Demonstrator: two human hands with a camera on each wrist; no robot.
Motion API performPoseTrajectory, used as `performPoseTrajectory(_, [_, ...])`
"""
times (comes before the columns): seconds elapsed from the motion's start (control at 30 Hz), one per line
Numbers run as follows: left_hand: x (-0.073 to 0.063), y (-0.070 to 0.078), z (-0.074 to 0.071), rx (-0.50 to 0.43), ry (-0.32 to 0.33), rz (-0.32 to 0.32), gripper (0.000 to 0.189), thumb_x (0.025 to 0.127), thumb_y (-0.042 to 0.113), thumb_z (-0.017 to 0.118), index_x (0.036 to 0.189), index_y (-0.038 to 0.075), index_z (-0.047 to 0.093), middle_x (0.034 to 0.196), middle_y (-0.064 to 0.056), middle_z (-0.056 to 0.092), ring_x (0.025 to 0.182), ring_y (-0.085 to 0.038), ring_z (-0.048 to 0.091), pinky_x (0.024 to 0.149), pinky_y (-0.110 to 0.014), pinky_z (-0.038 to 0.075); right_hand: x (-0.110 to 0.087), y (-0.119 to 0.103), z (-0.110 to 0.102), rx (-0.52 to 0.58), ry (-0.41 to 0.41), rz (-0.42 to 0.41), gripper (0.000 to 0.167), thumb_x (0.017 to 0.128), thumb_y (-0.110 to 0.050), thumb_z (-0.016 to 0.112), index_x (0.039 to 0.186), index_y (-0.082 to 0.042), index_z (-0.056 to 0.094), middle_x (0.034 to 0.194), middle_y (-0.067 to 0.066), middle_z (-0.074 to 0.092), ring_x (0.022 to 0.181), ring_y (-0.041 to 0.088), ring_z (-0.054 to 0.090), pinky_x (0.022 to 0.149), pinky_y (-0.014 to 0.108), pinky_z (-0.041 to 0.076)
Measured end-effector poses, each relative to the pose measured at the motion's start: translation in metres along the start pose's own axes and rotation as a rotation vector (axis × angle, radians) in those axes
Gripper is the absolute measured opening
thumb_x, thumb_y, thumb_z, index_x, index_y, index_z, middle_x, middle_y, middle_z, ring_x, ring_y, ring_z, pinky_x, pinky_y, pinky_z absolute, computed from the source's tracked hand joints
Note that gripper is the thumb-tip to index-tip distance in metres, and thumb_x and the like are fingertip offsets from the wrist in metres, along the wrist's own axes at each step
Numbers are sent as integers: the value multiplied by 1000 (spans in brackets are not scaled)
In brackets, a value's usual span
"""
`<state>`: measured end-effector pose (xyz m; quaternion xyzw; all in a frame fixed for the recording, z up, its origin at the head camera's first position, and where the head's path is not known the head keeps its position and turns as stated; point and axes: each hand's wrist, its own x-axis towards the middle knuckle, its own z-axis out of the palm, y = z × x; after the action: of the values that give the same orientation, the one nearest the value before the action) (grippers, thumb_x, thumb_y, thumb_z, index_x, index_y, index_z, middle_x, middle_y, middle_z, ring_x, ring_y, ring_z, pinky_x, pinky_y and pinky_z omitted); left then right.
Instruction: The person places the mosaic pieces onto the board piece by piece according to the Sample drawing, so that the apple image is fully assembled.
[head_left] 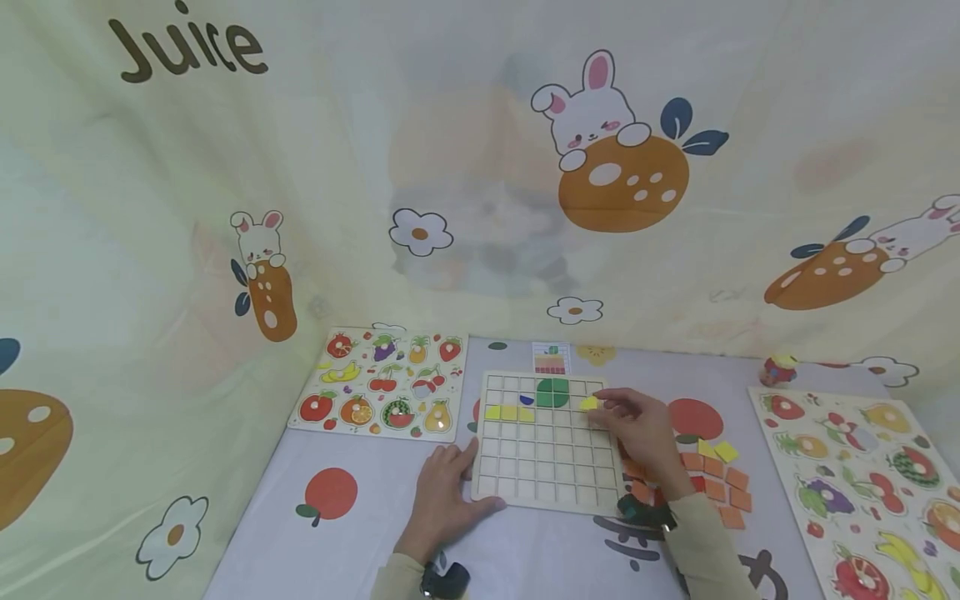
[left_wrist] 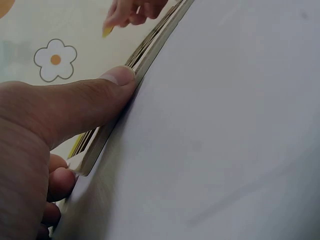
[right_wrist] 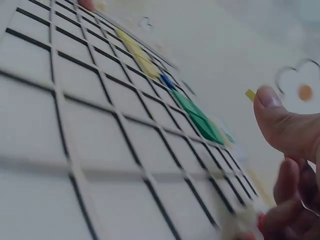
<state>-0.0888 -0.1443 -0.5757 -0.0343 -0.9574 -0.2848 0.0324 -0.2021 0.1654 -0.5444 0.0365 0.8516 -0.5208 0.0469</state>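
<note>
A wooden grid board (head_left: 540, 454) lies on the table. My left hand (head_left: 444, 493) holds its near left corner, thumb along the front edge and fingers by the left side; the wrist view shows the thumb pressed to that edge (left_wrist: 150, 55). Thumb and fingers of my right hand (head_left: 637, 425) pinch a yellow square tile (head_left: 590, 402) above the board's far right part. In the right wrist view the tile (right_wrist: 250, 95) mostly hides behind the thumb. Yellow tiles (head_left: 510, 413), a blue half-round piece (head_left: 527, 400) and green curved pieces (head_left: 552, 392) sit in the grid.
Loose orange tiles (head_left: 737, 478) and yellow tiles (head_left: 725, 452) lie right of the board, partly under my right arm. A small pattern card (head_left: 551, 357) stands behind it. Fruit boards lie left (head_left: 405, 367) and right (head_left: 847, 442). A small figurine (head_left: 778, 369) is at back right.
</note>
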Motion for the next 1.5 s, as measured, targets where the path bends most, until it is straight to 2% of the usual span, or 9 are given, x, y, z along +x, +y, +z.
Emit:
performPoseTrajectory(0.27, [0,-2,-1,10,8,2,99,73,61,90,154,15,57,90,14,45,88,-5,36,77,-25,34,6,-16,46,-89,-20,-27,37,87,-34,89,120,-20,79,108,8,64,97,26,56,75,31,48])
performPoseTrajectory(0.37, [0,-2,-1,13,1,4,100,74,63,89,155,15,56,90,14,45,89,-5,36,78,-25,34,6,-20,56,-117,-52,-13,36,85,-32,91,117,-22,80,108,6,64,100,26,54,75,33,47])
performPoseTrajectory(0.5, [-1,-1,-2,1,-15,-6,100,74,64,89,156,17,55,91,14,46,90,-5,37,78,-26,34,5,-23,64,-184,-44,-1,35,82,-30,93,115,-22,81,107,5,65,100,25,53,73,33,45])
performPoseTrajectory(0.73, [0,0,-2,0,-17,-17,100,73,60,91,156,17,55,91,14,46,90,-5,37,79,-25,35,4,-27,66,-243,-17,-30,34,82,-30,93,112,-18,83,101,6,65,98,25,53,75,34,43])
performPoseTrajectory(0.97, [0,-1,-3,6,-5,-10,99,73,61,90,155,16,56,90,14,45,89,-5,37,78,-25,34,4,-27,63,-206,-43,4,35,83,-28,92,115,-17,83,105,7,65,101,26,53,75,33,47])
performPoseTrajectory(1.13, [-1,0,-2,12,14,8,98,74,61,90,154,14,57,88,14,46,88,-5,36,76,-25,33,3,-25,61,-216,-53,-24,34,84,-27,91,115,-15,83,105,8,65,100,26,53,75,33,46])
performPoseTrajectory(1.5, [-1,0,-3,1,-1,3,99,73,62,90,155,16,56,89,14,45,88,-5,37,77,-24,33,3,-26,59,-245,-78,-40,29,86,-28,89,112,-16,83,106,7,67,101,26,55,78,33,46])
